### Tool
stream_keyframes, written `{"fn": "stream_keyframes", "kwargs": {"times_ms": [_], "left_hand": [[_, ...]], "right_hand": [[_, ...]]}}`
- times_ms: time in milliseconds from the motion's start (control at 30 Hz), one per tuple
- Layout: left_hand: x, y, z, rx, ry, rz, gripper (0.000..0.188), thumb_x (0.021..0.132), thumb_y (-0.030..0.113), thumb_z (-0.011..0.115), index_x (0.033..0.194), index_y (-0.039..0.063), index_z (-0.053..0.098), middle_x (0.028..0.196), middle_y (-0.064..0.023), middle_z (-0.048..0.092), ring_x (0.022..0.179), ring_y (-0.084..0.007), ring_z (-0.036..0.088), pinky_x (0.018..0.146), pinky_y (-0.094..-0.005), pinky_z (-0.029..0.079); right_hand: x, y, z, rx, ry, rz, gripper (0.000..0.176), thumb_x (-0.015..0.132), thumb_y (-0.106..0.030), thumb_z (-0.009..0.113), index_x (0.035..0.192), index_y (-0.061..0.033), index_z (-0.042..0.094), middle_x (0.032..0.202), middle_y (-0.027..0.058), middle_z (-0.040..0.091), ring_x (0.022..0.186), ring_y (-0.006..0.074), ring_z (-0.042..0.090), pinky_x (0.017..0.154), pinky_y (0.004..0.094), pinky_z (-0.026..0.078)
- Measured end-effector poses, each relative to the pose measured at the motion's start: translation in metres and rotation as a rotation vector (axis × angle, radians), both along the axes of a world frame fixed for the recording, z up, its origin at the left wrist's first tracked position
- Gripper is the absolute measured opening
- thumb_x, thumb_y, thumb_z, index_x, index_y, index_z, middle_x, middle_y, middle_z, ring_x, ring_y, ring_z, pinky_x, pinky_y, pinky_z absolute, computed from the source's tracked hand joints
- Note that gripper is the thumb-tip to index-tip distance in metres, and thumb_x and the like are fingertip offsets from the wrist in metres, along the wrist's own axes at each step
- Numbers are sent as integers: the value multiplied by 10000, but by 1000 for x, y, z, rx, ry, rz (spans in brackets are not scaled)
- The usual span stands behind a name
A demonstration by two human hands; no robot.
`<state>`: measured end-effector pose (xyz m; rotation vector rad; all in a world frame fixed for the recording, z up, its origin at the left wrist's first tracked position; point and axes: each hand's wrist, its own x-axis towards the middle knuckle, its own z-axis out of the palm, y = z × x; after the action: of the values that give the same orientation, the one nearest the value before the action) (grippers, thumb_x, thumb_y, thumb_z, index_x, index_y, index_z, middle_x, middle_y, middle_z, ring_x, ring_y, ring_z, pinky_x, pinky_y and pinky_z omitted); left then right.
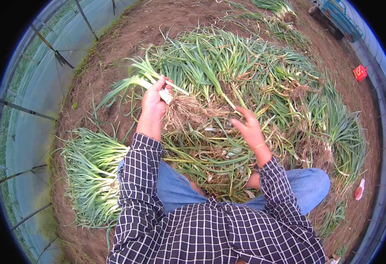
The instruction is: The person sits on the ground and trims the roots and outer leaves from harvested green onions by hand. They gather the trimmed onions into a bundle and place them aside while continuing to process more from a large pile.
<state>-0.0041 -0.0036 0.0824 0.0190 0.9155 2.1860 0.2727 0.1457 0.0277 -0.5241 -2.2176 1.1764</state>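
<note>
My left hand (156, 94) is raised, closed around the pale stems of a few leek-like plants (140, 80). Their green leaves point to the upper left, and a tangle of brown roots (188, 109) hangs to the right of the fist. My right hand (250, 127) is to the right of those roots, thumb and forefinger apart and blurred. At its fingertips ends the white base of a single stalk (223, 93); whether the fingers grip it cannot be made out. Beyond both hands spreads a large heap of the same plants (232, 56).
Cleaner-looking plants lie in a pile (94, 178) by my left leg. Yellowed leaf litter (209, 158) covers the ground between my legs. Plastic greenhouse sheeting (31, 138) curves along the left. A blue cart-like vehicle (340, 18) and a red package (360, 72) are at the right.
</note>
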Motion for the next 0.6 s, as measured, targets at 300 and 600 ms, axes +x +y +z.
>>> {"fn": "stream_keyframes", "kwargs": {"times_ms": [300, 600], "left_hand": [[20, 0, 6, 15, 71, -169, 195, 829, 126, 626, 950, -12, 561, 852, -100, 604, 639, -130, 562, 545, -240, 489], [32, 8, 10, -54, 54, -136, 118, 830, 45, 593, 898, -40, 549, 829, -148, 605, 643, -178, 579, 544, -260, 499]], "right_hand": [[-110, -44, 45, 48, 283, 128, 164, 724, -64, 632, 873, -1, 606, 809, 108, 607, 774, 246, 580, 719, 318, 447], [-117, -47, 21, -614, 458, -43, 97, 850, -64, 568, 900, 17, 585, 841, 44, 616, 758, 88, 524, 707, 226, 429]]}}
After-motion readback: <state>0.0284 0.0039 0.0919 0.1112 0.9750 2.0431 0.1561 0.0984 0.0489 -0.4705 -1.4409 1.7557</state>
